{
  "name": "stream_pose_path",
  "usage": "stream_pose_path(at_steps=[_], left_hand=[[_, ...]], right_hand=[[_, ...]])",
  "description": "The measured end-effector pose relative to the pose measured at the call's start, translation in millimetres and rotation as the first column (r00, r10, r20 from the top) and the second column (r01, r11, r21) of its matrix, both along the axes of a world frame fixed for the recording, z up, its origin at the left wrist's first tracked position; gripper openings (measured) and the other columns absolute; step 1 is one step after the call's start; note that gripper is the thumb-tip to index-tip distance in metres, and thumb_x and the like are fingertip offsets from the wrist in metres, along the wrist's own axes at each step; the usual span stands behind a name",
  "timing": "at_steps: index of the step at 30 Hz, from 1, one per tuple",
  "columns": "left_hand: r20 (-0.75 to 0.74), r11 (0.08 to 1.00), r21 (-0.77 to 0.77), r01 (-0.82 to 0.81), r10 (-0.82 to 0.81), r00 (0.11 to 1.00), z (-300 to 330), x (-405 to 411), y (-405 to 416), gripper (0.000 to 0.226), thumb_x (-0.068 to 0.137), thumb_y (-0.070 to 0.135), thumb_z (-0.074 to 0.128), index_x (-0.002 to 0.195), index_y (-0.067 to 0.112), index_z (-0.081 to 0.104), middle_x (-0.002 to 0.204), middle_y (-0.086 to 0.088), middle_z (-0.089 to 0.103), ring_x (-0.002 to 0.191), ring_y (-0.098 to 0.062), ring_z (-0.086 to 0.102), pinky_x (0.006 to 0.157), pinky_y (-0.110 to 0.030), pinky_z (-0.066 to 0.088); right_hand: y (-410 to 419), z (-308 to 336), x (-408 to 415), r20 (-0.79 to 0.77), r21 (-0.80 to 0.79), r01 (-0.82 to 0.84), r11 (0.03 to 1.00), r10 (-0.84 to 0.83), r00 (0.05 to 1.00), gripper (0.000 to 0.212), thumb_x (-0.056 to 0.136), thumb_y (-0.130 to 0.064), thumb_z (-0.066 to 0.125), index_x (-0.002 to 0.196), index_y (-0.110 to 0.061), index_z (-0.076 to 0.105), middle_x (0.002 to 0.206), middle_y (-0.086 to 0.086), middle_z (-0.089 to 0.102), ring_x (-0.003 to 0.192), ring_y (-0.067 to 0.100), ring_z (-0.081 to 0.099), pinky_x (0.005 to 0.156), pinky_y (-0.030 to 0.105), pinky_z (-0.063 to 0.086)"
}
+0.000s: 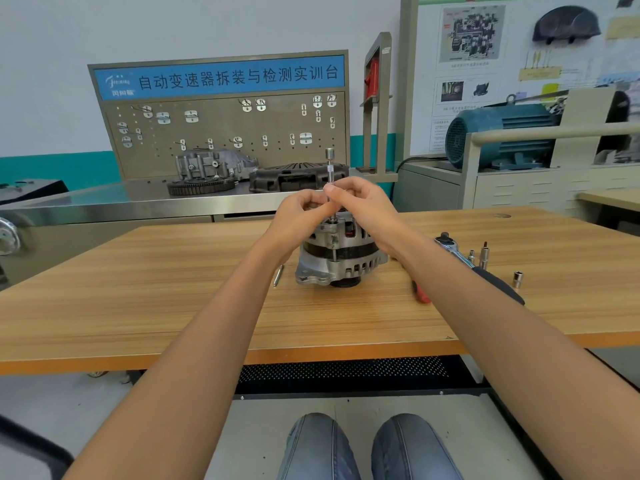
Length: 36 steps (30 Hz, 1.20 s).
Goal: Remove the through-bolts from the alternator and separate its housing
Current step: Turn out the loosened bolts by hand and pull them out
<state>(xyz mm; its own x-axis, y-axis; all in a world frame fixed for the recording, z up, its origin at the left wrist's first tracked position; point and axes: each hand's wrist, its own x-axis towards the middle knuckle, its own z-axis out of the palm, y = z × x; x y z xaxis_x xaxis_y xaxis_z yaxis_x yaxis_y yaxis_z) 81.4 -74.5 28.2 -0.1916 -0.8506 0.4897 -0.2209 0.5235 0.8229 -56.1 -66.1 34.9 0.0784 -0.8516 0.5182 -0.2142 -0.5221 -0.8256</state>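
An alternator (pixel 337 252) stands pulley-down near the middle of a wooden surface (pixel 173 299), seen from above by the person working on it. Both arms reach forward over it. The left hand (pixel 304 211) and right hand (pixel 360 202) meet just above the housing, their fingertips pinched around a slim extension bar with a socket (pixel 330 168) that rises upright from the alternator's top edge. A through-bolt (pixel 334 251) runs down the housing's side below the bar. One loose bolt (pixel 278 275) lies just left of the alternator. A ratchet wrench (pixel 460 254), small sockets (pixel 517 279) and a red-handled tool (pixel 420 292) lie to the right. The step appears to be spinning a through-bolt out by finger; next, the bolt needs lifting clear.
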Motion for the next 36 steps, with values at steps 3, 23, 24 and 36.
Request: stream_pose_path(at_steps=[3, 23, 24, 36], left_hand=[[-0.006, 1.0, 0.007, 0.023, -0.023, 1.0, 0.1, 1.2, 0.5, 0.008, 0.091, 0.024, 0.063, 0.086, 0.028, 0.067, 0.088, 0.016, 0.068, 0.085, 0.005, 0.062, 0.074, -0.016, 0.044], [-0.005, 0.999, 0.015, 0.04, -0.04, 0.999, 1.1, -0.6, 1.0, 0.013, 0.092, 0.025, 0.061, 0.085, 0.031, 0.07, 0.082, 0.022, 0.071, 0.081, 0.014, 0.062, 0.073, -0.012, 0.042], [-0.005, 0.999, 0.02, 0.046, -0.046, 0.999, 1.5, -0.1, 1.5, 0.015, 0.093, 0.025, 0.06, 0.085, 0.032, 0.07, 0.082, 0.024, 0.071, 0.082, 0.015, 0.062, 0.075, -0.014, 0.042], [-0.025, 0.999, 0.005, -0.047, 0.047, 0.999, 0.6, -5.7, -2.7, 0.017, 0.086, 0.028, 0.07, 0.077, 0.018, 0.059, 0.078, 0.005, 0.06, 0.072, -0.003, 0.056, 0.062, -0.011, 0.044]], right_hand=[[-0.8, -0.3, -1.7, -0.023, -0.017, -0.011, 1.0, 0.011, 1.0, 0.015, 0.096, -0.028, 0.052, 0.101, -0.023, 0.066, 0.094, -0.011, 0.065, 0.094, -0.001, 0.057, 0.075, 0.013, 0.039], [-2.0, -3.0, -0.3, 0.006, -0.022, -0.002, 1.0, 0.002, 1.0, 0.024, 0.098, -0.027, 0.049, 0.113, -0.02, 0.066, 0.102, -0.013, 0.064, 0.098, -0.004, 0.054, 0.077, 0.012, 0.037], [-1.8, -2.9, -0.7, 0.001, -0.018, -0.007, 1.0, 0.008, 1.0, 0.025, 0.098, -0.027, 0.047, 0.115, -0.021, 0.065, 0.102, -0.014, 0.063, 0.097, -0.006, 0.053, 0.077, 0.011, 0.036], [-1.2, -1.7, 0.1, 0.054, 0.005, 0.035, 0.999, -0.035, 0.998, 0.009, 0.091, -0.03, 0.059, 0.098, -0.026, 0.062, 0.095, -0.01, 0.061, 0.088, -0.003, 0.055, 0.061, 0.005, 0.041]])
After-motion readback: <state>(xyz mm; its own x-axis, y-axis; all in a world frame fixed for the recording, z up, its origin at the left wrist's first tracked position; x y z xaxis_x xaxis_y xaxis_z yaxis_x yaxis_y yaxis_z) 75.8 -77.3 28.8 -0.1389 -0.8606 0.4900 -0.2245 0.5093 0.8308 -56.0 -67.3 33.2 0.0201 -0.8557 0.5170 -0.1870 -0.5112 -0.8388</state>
